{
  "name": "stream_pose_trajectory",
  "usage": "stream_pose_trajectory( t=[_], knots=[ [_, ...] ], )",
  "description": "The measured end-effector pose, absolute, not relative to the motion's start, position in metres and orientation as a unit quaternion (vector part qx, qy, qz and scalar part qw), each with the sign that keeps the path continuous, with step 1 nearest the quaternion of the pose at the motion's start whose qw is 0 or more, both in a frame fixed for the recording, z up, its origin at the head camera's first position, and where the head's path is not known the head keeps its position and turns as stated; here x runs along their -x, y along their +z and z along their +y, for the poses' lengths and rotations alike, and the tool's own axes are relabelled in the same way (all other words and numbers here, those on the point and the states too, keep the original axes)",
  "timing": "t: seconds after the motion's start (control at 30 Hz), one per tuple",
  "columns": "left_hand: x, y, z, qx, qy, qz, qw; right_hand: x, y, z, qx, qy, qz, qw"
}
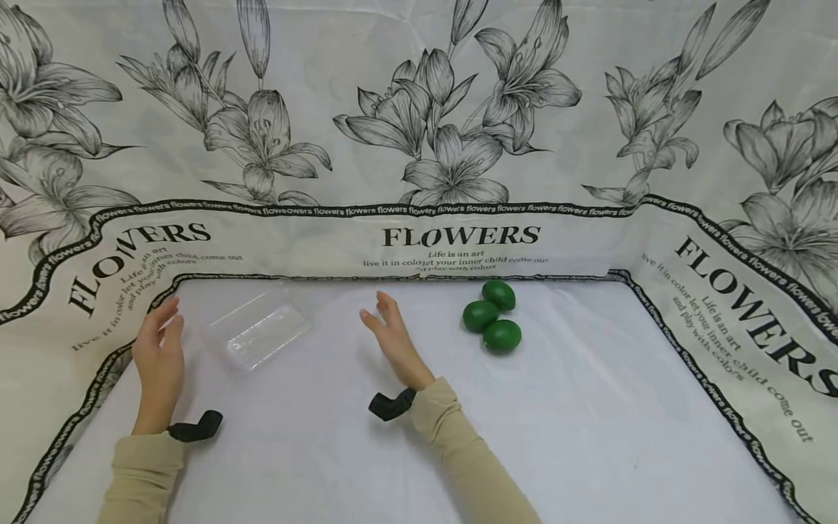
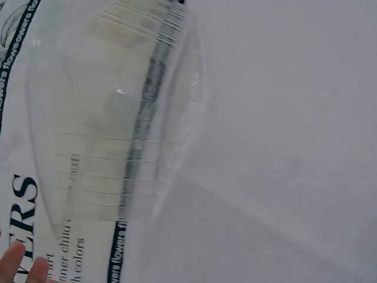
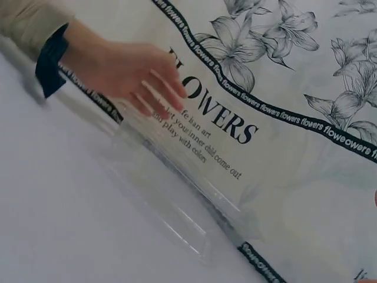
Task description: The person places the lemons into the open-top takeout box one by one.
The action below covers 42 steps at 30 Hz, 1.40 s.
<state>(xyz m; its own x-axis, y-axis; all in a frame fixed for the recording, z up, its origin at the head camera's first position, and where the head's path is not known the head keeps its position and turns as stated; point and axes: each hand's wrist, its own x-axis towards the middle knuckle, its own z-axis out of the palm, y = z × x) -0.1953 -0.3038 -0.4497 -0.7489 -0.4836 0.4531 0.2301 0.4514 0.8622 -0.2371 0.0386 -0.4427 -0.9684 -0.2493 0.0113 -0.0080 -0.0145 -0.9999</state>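
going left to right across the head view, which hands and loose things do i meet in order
left hand, clear plastic container, right hand, group of three green fruits

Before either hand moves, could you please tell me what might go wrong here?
The three green fruits look rounded and sit loose in a cluster, so a nudge from the right hand could set them rolling. The clear container shows only faintly against the white cloth, so the left hand might misjudge its edge and knock it.
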Motion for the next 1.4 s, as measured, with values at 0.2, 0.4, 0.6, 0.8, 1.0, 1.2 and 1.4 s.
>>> stream_pose_trajectory(
  t=[0.2,0.4,0.6,0.8,1.0,1.2,1.4],
  knots=[
    [0.200,-0.467,-0.313,-0.109,-0.761,-0.581,0.269,0.240,-0.462,-0.004,0.090,-0.789,0.583,0.172],
    [0.203,-0.478,-0.322,-0.063,-0.833,-0.526,0.163,0.243,-0.472,-0.038,0.108,-0.832,0.512,0.183],
    [0.206,-0.482,-0.320,-0.031,-0.786,-0.603,0.130,0.250,-0.485,-0.046,0.121,-0.856,0.466,0.191],
    [0.205,-0.486,-0.319,-0.004,-0.777,-0.620,0.111,0.253,-0.495,-0.045,0.149,-0.860,0.451,0.186],
    [0.203,-0.488,-0.320,0.009,-0.746,-0.656,0.114,0.251,-0.493,-0.048,0.154,-0.858,0.458,0.177],
    [0.202,-0.488,-0.319,0.014,-0.744,-0.659,0.105,0.249,-0.491,-0.048,0.150,-0.857,0.461,0.175],
    [0.201,-0.488,-0.318,0.014,-0.734,-0.674,0.089,0.248,-0.490,-0.048,0.150,-0.857,0.461,0.175]
  ],
)
